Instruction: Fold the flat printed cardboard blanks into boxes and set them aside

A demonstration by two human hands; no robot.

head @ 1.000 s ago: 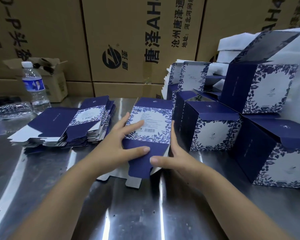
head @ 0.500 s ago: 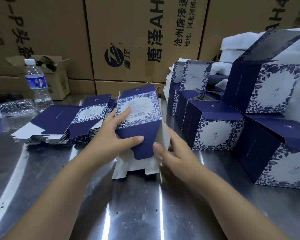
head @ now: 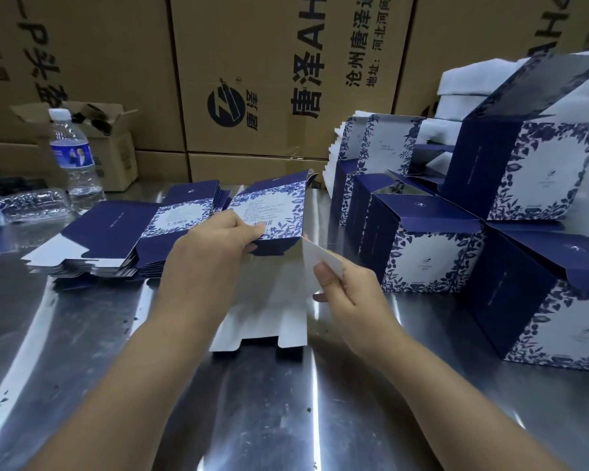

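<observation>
A shiny metal table (head: pixel 252 402) fills the foreground, with two bare forearms reaching forward over it. Between the hands stands one cardboard blank (head: pixel 269 212), partly opened. Its white lower flaps touch the table, and its blue-and-white printed panel faces up, tilted away.

The left hand (head: pixel 215 246) grips the near edge of the printed panel, fingers curled round it. The right hand (head: pixel 347 290) pinches a white side flap (head: pixel 320 263) just right of the panel.

The step looks like squaring the blank into a tube and turning in the bottom flaps. To do it well, the left hand should probably hold the panel steady. The right hand can then bend the flap along its scored crease, not across the print, so the corners meet square.

Just left lies a stack of flat blanks (head: pixel 116 239). To the right, near the hands, finished boxes (head: pixel 425 253) stand grouped, some stacked, lids open. Farther back are a water bottle (head: pixel 74 158) and a wall of brown cartons (head: pixel 252 79).
</observation>
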